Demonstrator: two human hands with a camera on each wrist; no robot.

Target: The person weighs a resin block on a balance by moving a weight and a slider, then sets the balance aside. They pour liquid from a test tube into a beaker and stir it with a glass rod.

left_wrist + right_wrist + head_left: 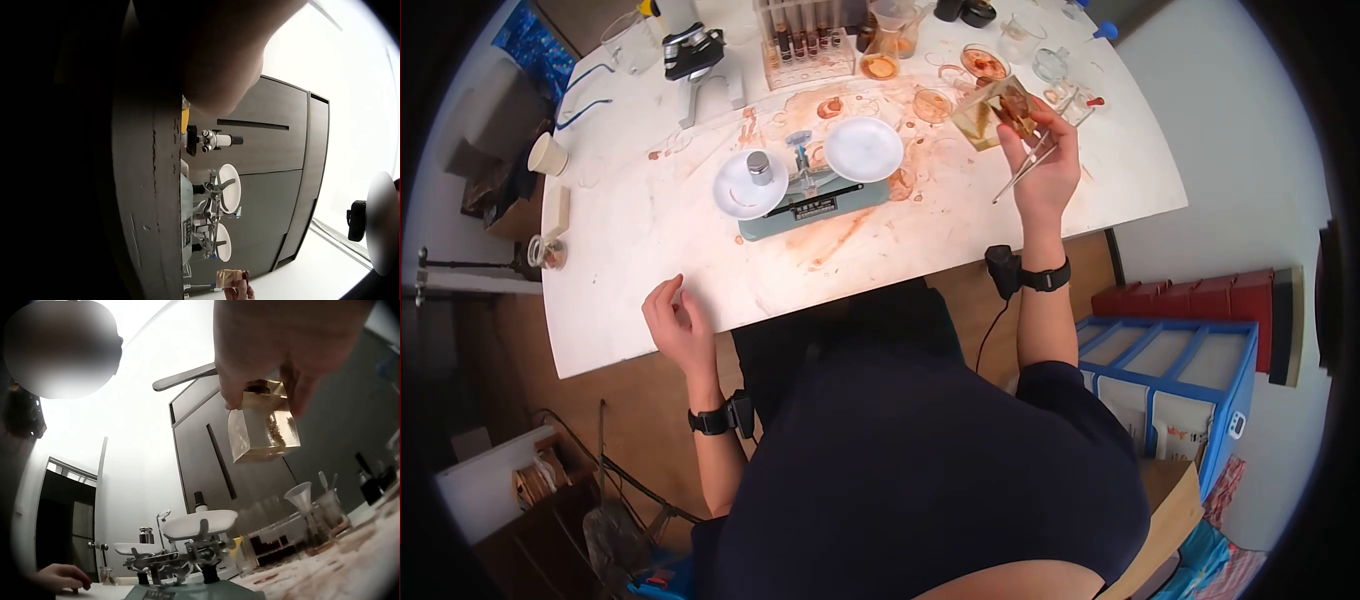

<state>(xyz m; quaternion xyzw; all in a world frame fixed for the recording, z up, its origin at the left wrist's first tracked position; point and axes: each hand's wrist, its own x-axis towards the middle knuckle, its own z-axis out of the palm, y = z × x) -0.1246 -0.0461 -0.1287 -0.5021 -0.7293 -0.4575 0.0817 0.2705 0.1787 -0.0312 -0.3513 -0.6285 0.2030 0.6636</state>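
Note:
In the head view my right hand (1050, 170) is raised over the right side of the table. It grips a clear, yellowish block (265, 431) with a dark, plant-like piece inside it. Metal tweezers (1015, 184) are held in the same hand, sticking out past the fingers. A teal balance scale (815, 208) with two white pans stands left of that hand. On its left pan sits a metal weight (759, 168), while the right pan (863, 150) is bare. My left hand (678, 325) rests at the table's front edge, fingers loosely curled, holding nothing.
Behind the scale are a microscope (692, 55), a test tube rack (805, 60) and a flask with a funnel (893, 35). Petri dishes (983, 63) and glassware stand at the back right. Reddish stains mark the white table (640, 220). A paper cup (548, 155) is at the left edge.

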